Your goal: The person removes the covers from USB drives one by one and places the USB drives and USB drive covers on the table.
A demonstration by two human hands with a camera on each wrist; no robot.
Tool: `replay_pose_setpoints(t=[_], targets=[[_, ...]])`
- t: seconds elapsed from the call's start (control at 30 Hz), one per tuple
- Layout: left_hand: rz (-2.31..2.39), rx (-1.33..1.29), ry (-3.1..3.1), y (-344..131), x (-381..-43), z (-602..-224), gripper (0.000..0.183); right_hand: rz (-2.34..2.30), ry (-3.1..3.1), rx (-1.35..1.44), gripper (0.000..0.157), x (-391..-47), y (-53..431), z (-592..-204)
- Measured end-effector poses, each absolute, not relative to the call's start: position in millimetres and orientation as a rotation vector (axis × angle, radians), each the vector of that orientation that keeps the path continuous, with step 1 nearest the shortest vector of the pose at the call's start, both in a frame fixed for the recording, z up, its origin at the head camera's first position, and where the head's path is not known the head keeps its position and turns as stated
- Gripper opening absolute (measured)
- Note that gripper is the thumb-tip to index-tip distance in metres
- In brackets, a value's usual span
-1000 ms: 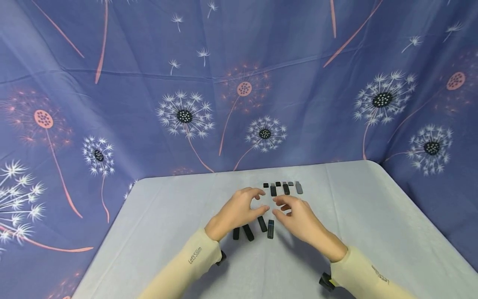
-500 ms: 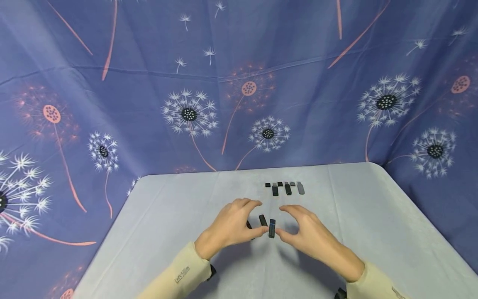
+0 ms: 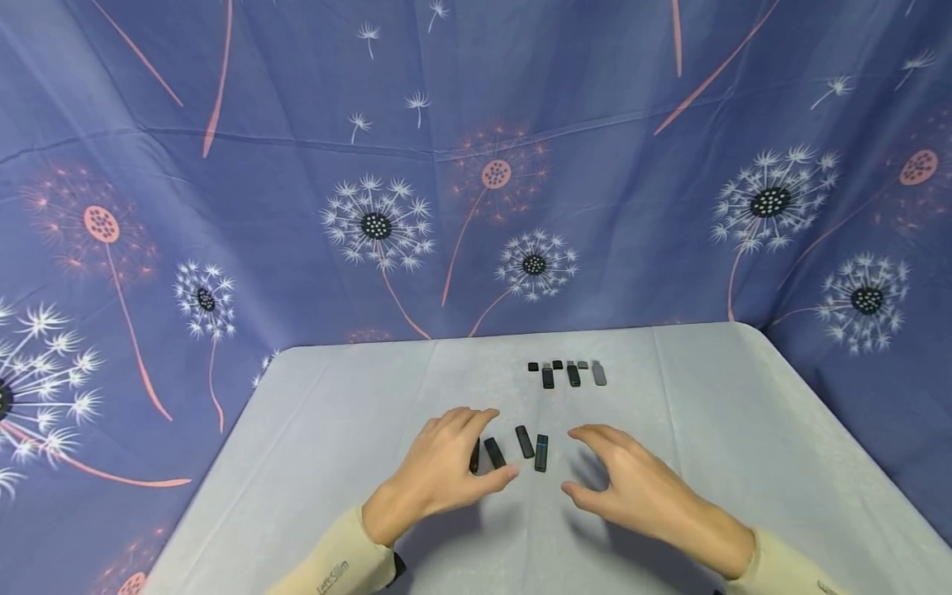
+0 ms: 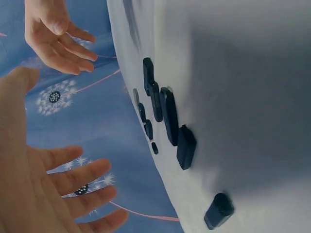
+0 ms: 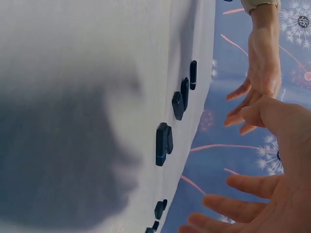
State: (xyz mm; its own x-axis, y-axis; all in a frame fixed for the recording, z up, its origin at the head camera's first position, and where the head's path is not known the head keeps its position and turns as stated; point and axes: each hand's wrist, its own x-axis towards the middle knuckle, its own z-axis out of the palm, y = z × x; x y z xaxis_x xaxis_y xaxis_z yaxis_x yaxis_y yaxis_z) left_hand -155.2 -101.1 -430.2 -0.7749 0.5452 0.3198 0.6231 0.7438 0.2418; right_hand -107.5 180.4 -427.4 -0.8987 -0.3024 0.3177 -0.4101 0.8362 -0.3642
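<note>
My left hand (image 3: 440, 467) hovers over the table's near middle, fingers spread and holding nothing. Partly behind it is a black USB stick (image 3: 474, 457), beside another black stick (image 3: 494, 452). Between the hands lie a tilted black stick (image 3: 524, 442) and one with a blue band (image 3: 541, 454). My right hand (image 3: 632, 489) is raised just right of the banded stick, thumb and fingers apart, gripping nothing. In the left wrist view a further dark stick (image 4: 219, 211) lies apart from the others; the left hand hides it in the head view.
Farther back are two uncapped black USB sticks (image 3: 548, 378) and a grey one (image 3: 598, 373), their metal plugs pointing away. Small caps (image 3: 533, 367) lie beside them. A dandelion-patterned blue cloth (image 3: 446, 207) hangs behind the white-covered table (image 3: 335, 413).
Both hands have drawn back toward the person and moved apart, the left to the left, the right to the right. The near sticks are now less covered.
</note>
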Motion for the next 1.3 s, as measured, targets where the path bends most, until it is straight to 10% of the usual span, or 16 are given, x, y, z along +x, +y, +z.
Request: replay_pose_setpoints(t=[1.3], targets=[[-0.6, -0.763, -2.677, -91, -127, -440, 0.08, 1.198, -2.957, 0.129, 0.054, -144, 168, -458]])
